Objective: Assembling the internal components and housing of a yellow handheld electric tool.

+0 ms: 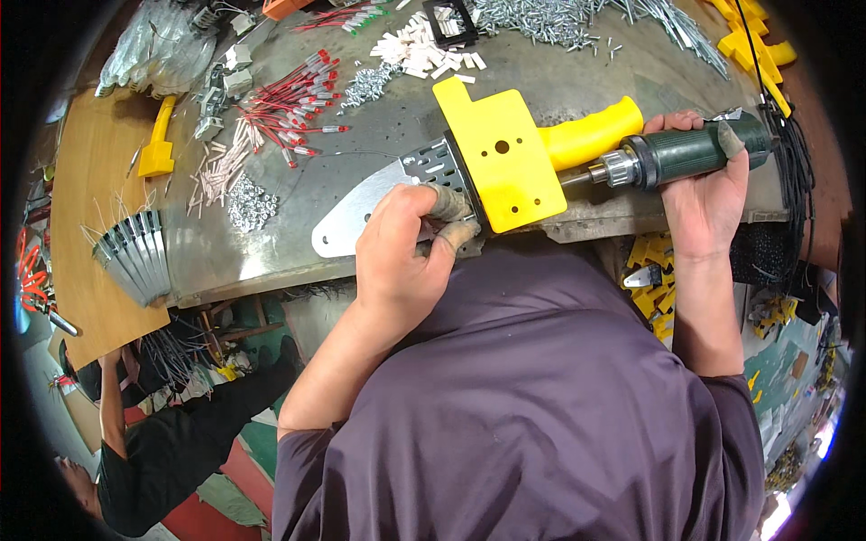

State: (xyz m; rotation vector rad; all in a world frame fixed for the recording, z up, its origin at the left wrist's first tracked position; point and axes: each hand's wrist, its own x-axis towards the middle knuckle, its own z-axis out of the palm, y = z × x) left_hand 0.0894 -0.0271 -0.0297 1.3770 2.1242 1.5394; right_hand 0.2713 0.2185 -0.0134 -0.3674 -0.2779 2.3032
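Over the near edge of the metal bench lies a yellow-handled tool [487, 122], with a flat yellow body and a yellow grip [591, 133]. From its left side sticks a slotted metal bracket [437, 162] and a pointed silver plate [347, 221]. My left hand [392, 243] is closed on the bracket, thumb and covered fingertips pinched together; any small part between them is hidden. My right hand [708, 203] wraps round a dark green power screwdriver [686, 153]. The screwdriver lies sideways, its bit pointing left at the yellow body's right edge, below the grip.
On the bench [298, 216] lie red-tipped wires [293, 99], nuts [251, 203], white blocks [419, 45] and screws [541, 20]. Black cables [798, 171] hang at the right. A wooden board [108, 171] holds metal plates [135, 257] at the left. Another person [171, 460] is at the lower left.
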